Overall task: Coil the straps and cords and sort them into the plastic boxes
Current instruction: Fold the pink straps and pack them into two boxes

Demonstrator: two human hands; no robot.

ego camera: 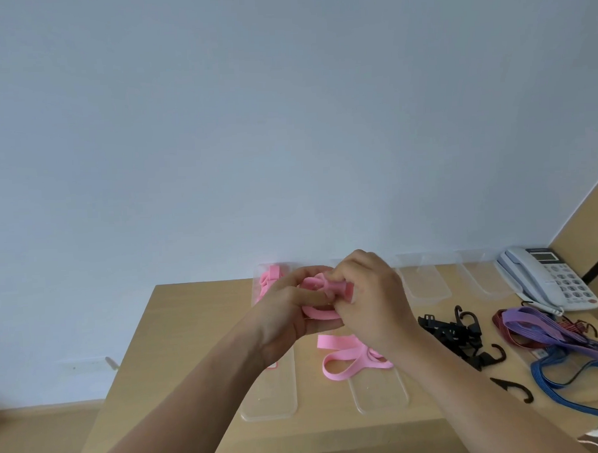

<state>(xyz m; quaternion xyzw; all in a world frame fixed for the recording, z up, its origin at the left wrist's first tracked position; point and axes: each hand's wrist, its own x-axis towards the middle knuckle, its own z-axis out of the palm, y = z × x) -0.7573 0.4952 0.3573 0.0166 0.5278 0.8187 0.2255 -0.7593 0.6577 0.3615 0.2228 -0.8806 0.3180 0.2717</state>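
Note:
Above the table's middle, my left hand point(294, 308) and my right hand point(369, 291) both grip a coiled pink strap point(320, 312). Its loose tail point(348, 357) hangs down and lies looped on the table. More pink strap point(269, 279) lies in the far end of the left clear plastic box point(267, 405). A second clear box point(380, 397) lies under the tail. Black hooked straps point(456, 332), purple point(541, 325), dark red point(504, 327) and blue point(558, 386) cords are piled at the right.
Two more clear plastic boxes point(427, 282) point(485, 276) lie along the wall. A white desk phone point(550, 277) sits at the back right corner. A loose black hook point(513, 388) lies near the front edge. The wooden table point(179, 334) ends at left and front.

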